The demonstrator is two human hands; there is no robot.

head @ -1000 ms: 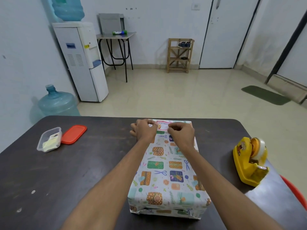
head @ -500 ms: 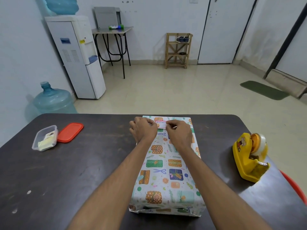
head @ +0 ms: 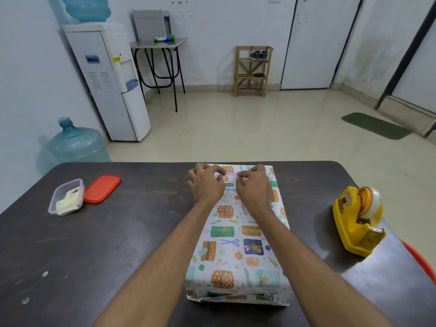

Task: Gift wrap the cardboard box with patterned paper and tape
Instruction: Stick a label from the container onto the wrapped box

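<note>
Box: gift-wrapped box (head: pixel 238 244) lies lengthwise at the middle of the dark desk (head: pixel 118 232).
Left hand: left hand (head: pixel 206 185) sits on the box's far end, fingers curled, tips pinching a small red-edged label (head: pixel 230 177).
Right hand: right hand (head: pixel 256 190) is just beside it, fingers curled, pinching the label's other side.
Right of box: yellow tape dispenser (head: pixel 356 220), well apart.
Left of box: clear plastic container (head: pixel 67 197), with a red lid (head: pixel 102 188) touching it.

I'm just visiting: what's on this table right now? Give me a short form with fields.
Box: wrapped box, patterned paper over top and near end, lying on the dark table
Left hand: fingers curled at the red-edged label on the box's far end
Right hand: fingers curled at the label's other side
Tape dispenser: yellow, right of the box, untouched
Container: clear, open, red lid beside it
</note>
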